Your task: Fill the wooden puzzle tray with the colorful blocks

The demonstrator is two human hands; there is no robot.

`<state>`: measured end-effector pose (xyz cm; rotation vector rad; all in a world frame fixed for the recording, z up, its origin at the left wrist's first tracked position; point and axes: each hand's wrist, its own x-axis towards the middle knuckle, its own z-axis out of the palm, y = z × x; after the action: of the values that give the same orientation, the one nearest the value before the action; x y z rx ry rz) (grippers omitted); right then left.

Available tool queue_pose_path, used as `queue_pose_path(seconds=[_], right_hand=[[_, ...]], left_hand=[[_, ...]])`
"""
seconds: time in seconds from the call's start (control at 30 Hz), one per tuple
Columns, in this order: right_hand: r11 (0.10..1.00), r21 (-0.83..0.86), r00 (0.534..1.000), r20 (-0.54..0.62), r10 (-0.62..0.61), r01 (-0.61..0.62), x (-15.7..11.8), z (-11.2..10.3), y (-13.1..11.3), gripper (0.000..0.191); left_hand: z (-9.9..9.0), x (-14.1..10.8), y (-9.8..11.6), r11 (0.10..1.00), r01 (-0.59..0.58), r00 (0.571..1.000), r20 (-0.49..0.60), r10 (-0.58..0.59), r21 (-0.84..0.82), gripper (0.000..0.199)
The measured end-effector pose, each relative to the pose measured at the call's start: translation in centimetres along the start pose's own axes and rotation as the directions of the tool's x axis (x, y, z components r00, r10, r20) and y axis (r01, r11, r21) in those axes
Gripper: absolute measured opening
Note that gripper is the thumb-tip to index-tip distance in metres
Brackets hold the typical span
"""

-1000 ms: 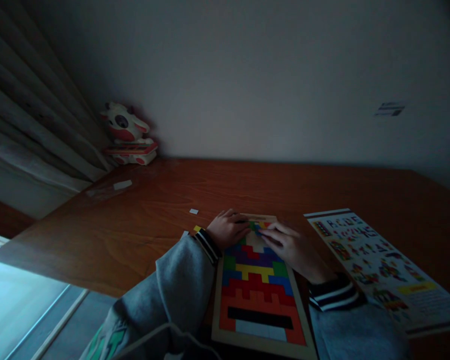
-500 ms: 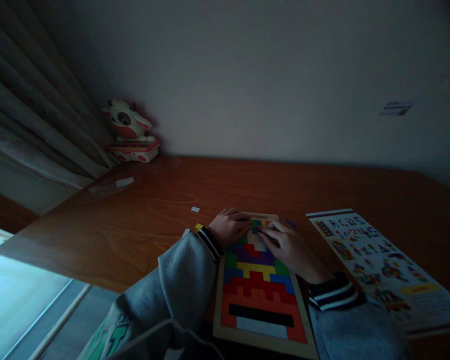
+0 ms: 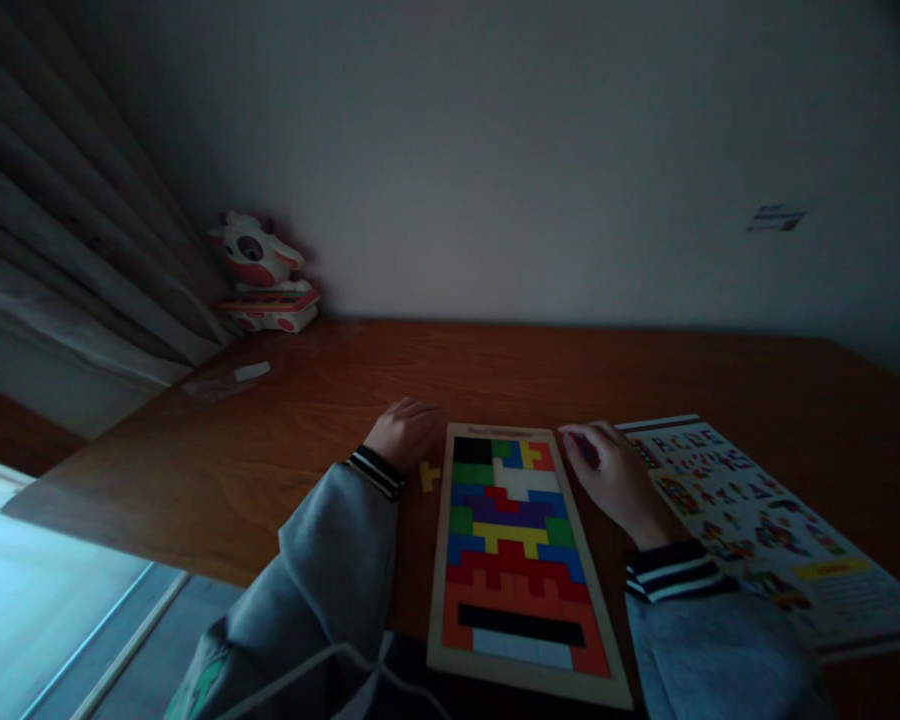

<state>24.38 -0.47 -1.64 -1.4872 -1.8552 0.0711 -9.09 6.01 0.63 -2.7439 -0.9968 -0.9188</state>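
Observation:
The wooden puzzle board [image 3: 444, 560] lies between my hands, filled with coloured block pieces except for a dark gap [image 3: 472, 451] at its far left corner. My left hand [image 3: 405, 435] rests palm down on the table left of the board, fingers stretched out; what is under it is hidden. A yellow puzzle piece [image 3: 428, 477] lies beside it, near the board's edge. To the right of the board, my right hand [image 3: 611, 475] curls its thumb and fingers around a purple puzzle piece [image 3: 589, 451], mostly hidden by the hand.
A printed pattern sheet [image 3: 765, 530] lies right of my right arm. At the back left stands a cow toy [image 3: 264, 270] by the curtain [image 3: 67, 220], with a clear wrapper and white slip [image 3: 252, 372] nearer. A pale cord [image 3: 330, 655] crosses in front of me.
Both hands have moved off the board, the left one leftward, the right one rightward to the purple piece. Small white pieces on the left are now out of sight near my left hand.

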Motion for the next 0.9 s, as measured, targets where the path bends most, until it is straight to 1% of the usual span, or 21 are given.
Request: queue_pose_path(seconds=[0.1,0.17,0.23,0.3,0.4,0.5,0.63,0.73,0.83,0.9], right_hand=[[0.999,0.019,0.998,0.045,-0.033,0.033,-0.3,-0.6,1.5,0.023],[0.998,0.031,0.995,0.086,-0.055,0.052,-0.7,-1.1,2.2,0.023],[0.997,0.035,0.989,0.127,-0.073,0.069,-1.0,-1.5,2.5,0.024],[0.997,0.024,0.986,0.144,-0.081,0.078,-1.1,-1.7,2.7,0.026],[0.998,-0.005,0.991,0.118,-0.068,0.069,-1.1,-1.5,2.9,0.027],[0.999,-0.022,0.995,0.091,-0.041,0.044,-1.1,-1.1,3.3,0.032],[0.999,-0.011,0.993,0.109,-0.035,0.037,-1.2,-0.8,4.0,0.030],[1.000,0.008,0.995,0.104,-0.006,0.005,-1.3,-0.6,4.3,0.029],[1.000,0.023,0.995,0.096,0.012,-0.015,-1.2,-0.7,4.2,0.028],[0.999,0.026,0.995,0.096,0.021,-0.023,-1.2,-0.8,3.9,0.027]], left_hand=[[-1.3,-2.3,-3.0,0.996,0.048,0.999,-0.002,-0.048,0.079,0.028],[-2.1,-3.7,-4.5,0.993,0.081,0.996,0.024,-0.083,0.084,0.028],[-2.7,-4.9,-5.4,0.994,0.078,0.994,0.073,-0.084,0.075,0.028],[-3.1,-5.7,-5.8,0.996,0.074,0.990,0.116,-0.080,0.058,0.029],[-3.5,-6.2,-5.8,0.996,0.080,0.989,0.124,-0.082,0.025,0.028],[-3.6,-6.2,-5.1,0.996,0.086,0.990,0.116,-0.086,0.008,0.027],[-4.0,-5.9,-4.0,0.996,0.088,0.988,0.132,-0.085,-0.023,0.028],[-4.3,-5.8,-3.1,0.995,0.093,0.982,0.168,-0.084,-0.046,0.033],[-4.5,-5.7,-2.4,0.995,0.066,0.979,0.195,-0.051,-0.073,0.037],[-4.5,-5.5,-2.0,0.995,0.027,0.980,0.199,-0.008,-0.091,0.034]])
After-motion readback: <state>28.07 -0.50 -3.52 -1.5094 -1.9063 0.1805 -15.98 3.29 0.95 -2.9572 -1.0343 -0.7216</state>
